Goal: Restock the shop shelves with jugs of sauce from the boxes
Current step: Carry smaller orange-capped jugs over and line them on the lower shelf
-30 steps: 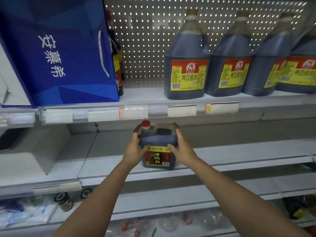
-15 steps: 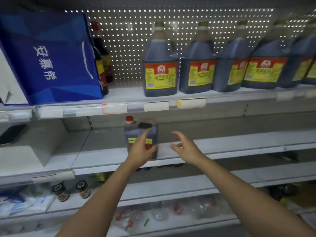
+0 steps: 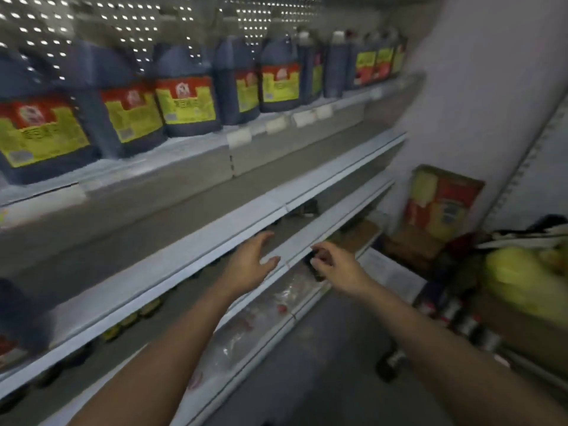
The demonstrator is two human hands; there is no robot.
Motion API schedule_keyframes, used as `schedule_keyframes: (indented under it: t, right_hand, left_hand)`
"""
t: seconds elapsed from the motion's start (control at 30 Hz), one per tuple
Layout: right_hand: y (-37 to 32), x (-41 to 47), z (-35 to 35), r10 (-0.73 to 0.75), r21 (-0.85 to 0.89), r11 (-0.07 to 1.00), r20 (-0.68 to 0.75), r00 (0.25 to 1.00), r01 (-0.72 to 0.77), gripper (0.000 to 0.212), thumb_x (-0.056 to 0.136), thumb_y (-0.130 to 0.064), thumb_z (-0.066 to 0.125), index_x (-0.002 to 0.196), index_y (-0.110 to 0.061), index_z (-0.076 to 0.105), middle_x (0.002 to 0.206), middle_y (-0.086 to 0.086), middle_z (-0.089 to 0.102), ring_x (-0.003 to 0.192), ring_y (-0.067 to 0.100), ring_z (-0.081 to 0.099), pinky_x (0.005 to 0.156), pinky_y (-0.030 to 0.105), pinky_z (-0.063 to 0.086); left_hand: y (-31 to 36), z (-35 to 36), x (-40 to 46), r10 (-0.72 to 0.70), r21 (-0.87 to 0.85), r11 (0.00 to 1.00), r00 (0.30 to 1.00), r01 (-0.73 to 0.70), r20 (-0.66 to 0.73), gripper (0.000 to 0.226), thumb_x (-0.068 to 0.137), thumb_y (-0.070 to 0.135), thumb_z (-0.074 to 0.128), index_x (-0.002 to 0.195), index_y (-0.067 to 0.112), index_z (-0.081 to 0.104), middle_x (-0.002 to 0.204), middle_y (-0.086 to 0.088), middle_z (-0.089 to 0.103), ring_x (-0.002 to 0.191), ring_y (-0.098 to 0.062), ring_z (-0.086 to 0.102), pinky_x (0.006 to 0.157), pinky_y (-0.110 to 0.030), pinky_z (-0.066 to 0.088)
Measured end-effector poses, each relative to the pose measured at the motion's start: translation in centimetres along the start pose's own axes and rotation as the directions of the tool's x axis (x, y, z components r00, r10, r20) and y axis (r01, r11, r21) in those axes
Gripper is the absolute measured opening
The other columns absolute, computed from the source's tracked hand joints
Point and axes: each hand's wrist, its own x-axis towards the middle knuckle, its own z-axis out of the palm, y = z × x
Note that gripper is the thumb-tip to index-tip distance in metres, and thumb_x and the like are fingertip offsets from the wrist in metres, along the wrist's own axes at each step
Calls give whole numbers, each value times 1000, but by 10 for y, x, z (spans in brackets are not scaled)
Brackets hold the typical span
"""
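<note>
The view is blurred by motion. Several dark sauce jugs with red and yellow labels stand in a row on the upper shelf. The jug I set down shows as a dark shape at the far left on the middle shelf. My left hand is open with fingers spread, holding nothing, in front of the middle shelf's edge. My right hand hangs beside it with fingers loosely curled and nothing in it. A cardboard box with a red and yellow print stands on the floor by the wall at right.
Lower shelves hold small jars and clear packets. At right a cart or crate carries bottles and yellow-green goods. A white wall closes the shelf row's far end. Grey floor lies between shelves and cart.
Both hands have come off the jug on the middle shelf and pulled back. My view has swung to the right, so the jug now sits at the far left and the box appears.
</note>
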Motion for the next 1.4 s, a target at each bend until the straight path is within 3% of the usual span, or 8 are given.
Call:
schedule_keyframes:
  t: [0.1,0.23,0.33,0.43,0.73,0.93,1.1,1.4]
  right_hand:
    - [66,-3,-51,107,12,994,-99,989,-106,33,100,-34,64,129,-19,63,113,-1,71,97,13,68,85,31,58]
    - [146,2,-109,265,62,964,-216,940,-258,23,103,-31,60,124,-22,63,103,-6,68,87,3,65,67,9,48]
    - [212,21,-148,339,76,940,-266,902,-331,24,103,-34,58,126,-25,61,105,-4,68,89,8,66,71,20,51]
    - [275,39,-181,437,97,898,-328,838,-430,26,104,-32,59,126,-20,62,105,0,71,91,12,68,78,31,55]
    - [384,39,-246,682,202,700,-474,557,-685,19,101,-21,64,117,-12,67,98,4,72,83,17,68,79,32,52]
    - [442,43,-267,773,318,595,-478,417,-738,20,101,-26,63,119,-19,66,96,6,75,87,22,70,79,38,55]
    - [490,47,-284,836,431,509,-452,309,-745,21,102,-22,60,121,-16,65,96,6,72,85,23,68,60,8,42]
    - [621,50,-298,934,596,339,-308,183,-728,21,100,-25,63,121,-20,64,100,-1,68,91,19,66,78,27,47]
  left_hand:
    - [40,62,56,81,-54,996,990,-75,113,52,94,34,70,141,23,52,132,-2,62,120,-16,59,99,-29,47]
    - [77,154,140,208,-107,977,944,-187,254,47,94,34,68,138,24,56,125,4,64,112,-12,61,95,-28,49]
    - [100,227,209,284,-145,958,890,-248,357,48,95,31,69,140,22,54,123,9,59,110,-3,55,92,-21,45]
    - [118,300,282,333,-184,943,819,-278,467,47,94,27,69,138,21,54,124,0,63,110,-12,59,97,-37,53]
    - [193,438,405,400,-214,903,549,-372,734,45,97,32,64,139,32,49,131,2,60,116,-17,61,98,-44,55]
    - [232,504,437,474,-275,841,391,-466,789,43,100,26,62,141,29,49,131,5,60,109,-7,55,90,-24,44]
    - [267,549,460,442,-261,829,294,-494,847,46,100,24,60,144,26,47,130,-1,60,114,-16,59,94,-33,51]
    - [306,673,511,330,-198,819,159,-538,931,46,100,24,60,144,28,46,130,1,60,114,-15,61,95,-40,55]
